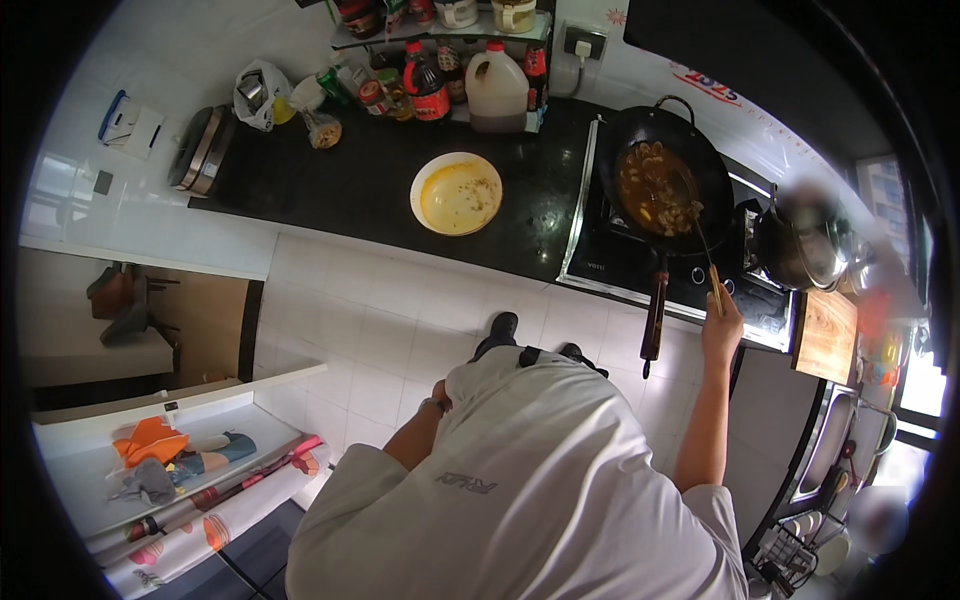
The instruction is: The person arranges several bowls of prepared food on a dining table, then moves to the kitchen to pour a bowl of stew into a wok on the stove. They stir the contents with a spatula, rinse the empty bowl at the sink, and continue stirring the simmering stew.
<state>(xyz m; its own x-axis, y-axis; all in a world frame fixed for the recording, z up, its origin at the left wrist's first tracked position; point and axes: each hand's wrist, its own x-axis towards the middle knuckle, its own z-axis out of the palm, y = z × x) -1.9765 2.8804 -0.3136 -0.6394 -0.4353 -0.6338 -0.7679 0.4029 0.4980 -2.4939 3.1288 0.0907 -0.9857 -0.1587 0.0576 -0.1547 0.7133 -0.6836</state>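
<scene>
My right hand (723, 325) is closed around the handle of a wooden-handled spatula (714, 278). Its metal shaft slants up into a black wok (708, 150), and its head is partly sunk in the food. Brown sauce with pieces of food (645, 185) fills the bottom of the wok, which sits on the left burner of a black gas stove (680, 281). The wok's long brown handle (654, 318) points toward me, left of my right hand. Down at my side, my left hand (441, 393) rests against my shirt; its fingers are mostly hidden.
A cream bowl (427, 207) with orange sauce smears stands on the dark counter (350, 180). Behind it, bottles and a large jug (498, 92) line a rack. A shiny metal pot (800, 245) occupies the stove's right side, near a wooden board (826, 335) and the sink (826, 440).
</scene>
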